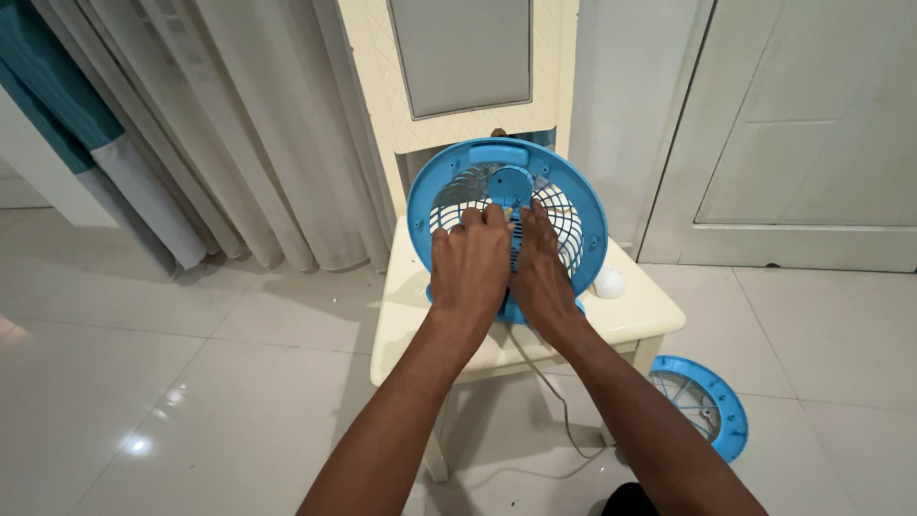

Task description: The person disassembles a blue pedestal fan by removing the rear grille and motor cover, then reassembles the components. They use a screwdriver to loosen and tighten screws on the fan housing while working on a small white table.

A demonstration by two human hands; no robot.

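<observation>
Centre frame: round blue plastic fan housing (pixel 506 215) upright on cream wooden chair (pixel 630 315). Our left hand (pixel 468 268) and right hand (pixel 542 277) press fingertips at its hub; we should steady the grille, keep pressure even.

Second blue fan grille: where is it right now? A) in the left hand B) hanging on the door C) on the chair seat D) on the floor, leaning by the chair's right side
D: the second blue fan grille sits on the tiled floor, propped beside the cream chair, while both hands, left hand and right hand, are on the fan on the seat.
</observation>
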